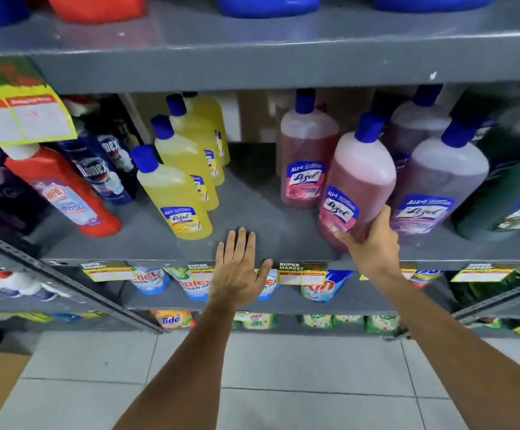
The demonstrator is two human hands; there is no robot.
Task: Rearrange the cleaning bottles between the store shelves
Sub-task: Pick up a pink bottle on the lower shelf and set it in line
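Note:
My right hand (pixel 372 243) grips the base of a pink bottle with a blue cap (pixel 359 178), tilted at the front of the grey middle shelf (pixel 283 234). Another pink bottle (pixel 307 156) stands behind it to the left. Purple bottles (pixel 438 178) stand to its right. A row of several yellow bottles (pixel 175 190) runs back on the left. My left hand (pixel 240 268) hovers open, fingers spread, over the shelf's front edge between the yellow and pink bottles, holding nothing.
A red toilet cleaner bottle (pixel 63 190) and dark blue bottles (pixel 103 172) stand at the left; a green bottle (pixel 507 193) at the right. Detergent pouches (pixel 196 283) fill the lower shelves. The upper shelf (pixel 252 57) overhangs close above the caps. Tiled floor below.

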